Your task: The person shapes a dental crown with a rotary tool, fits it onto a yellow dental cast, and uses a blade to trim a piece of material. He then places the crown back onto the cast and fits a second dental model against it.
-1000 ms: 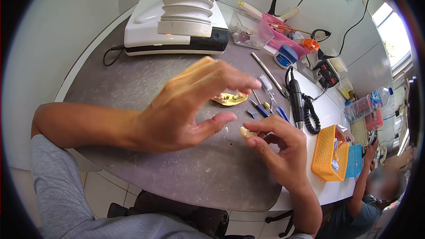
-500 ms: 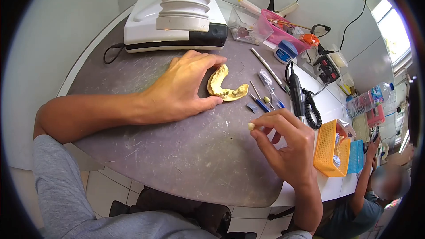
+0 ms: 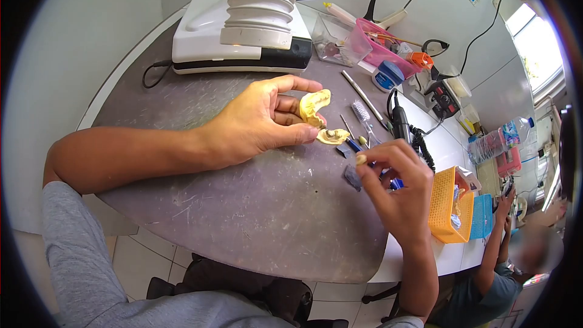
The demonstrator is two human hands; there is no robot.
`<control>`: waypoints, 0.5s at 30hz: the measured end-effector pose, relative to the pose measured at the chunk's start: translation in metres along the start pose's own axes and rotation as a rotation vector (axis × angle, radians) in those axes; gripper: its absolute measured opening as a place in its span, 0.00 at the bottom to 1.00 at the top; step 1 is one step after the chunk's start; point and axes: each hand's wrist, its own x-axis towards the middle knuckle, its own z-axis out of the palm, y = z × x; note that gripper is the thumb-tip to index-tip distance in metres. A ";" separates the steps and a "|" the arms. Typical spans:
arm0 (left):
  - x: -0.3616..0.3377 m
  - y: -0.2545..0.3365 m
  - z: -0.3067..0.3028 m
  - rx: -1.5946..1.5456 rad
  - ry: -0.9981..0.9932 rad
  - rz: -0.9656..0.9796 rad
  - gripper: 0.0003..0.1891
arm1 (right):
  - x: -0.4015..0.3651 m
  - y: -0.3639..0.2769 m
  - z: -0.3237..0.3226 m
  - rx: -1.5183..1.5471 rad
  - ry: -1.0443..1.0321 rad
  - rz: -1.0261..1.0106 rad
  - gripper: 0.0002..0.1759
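Observation:
A yellow, horseshoe-shaped dental cast (image 3: 313,104) with tooth shapes along it is gripped between the thumb and fingers of my left hand (image 3: 273,112). One end of the cast extends past the thumb, with a small dark spot near it. My right hand (image 3: 401,185) pinches a small, cream, tooth-like crown (image 3: 361,160) between thumb and forefinger, just to the right of and below the cast. Beneath that hand, a dark grey square piece (image 3: 352,177) lies on the grey worktop (image 3: 267,206), and a bit of blue shows behind the fingers.
A white machine (image 3: 200,30) and ribbed hose (image 3: 261,6) stand at the back. To the right lie a brush (image 3: 361,111), a metal rod (image 3: 364,94), a black handpiece (image 3: 401,123), a blue-lidded jar (image 3: 387,76), a pink basket (image 3: 388,54) and a yellow basket (image 3: 442,206). A co-worker (image 3: 486,285) sits far right.
My left hand has closed around the cast, tilted it and shifted it slightly right. My right hand has moved a little right and up with the crown, uncovering the grey square piece.

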 end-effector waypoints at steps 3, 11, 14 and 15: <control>-0.002 0.001 0.005 -0.124 -0.024 -0.030 0.30 | -0.001 0.006 0.002 0.308 0.199 0.012 0.09; -0.009 0.005 0.017 -0.139 -0.100 -0.121 0.26 | -0.004 0.000 0.012 0.878 0.073 0.256 0.12; -0.009 0.004 0.017 -0.119 -0.111 -0.100 0.27 | -0.002 -0.005 0.012 0.884 0.036 0.289 0.12; -0.009 0.003 0.017 -0.117 -0.115 -0.101 0.27 | -0.002 -0.006 0.011 0.878 0.028 0.312 0.13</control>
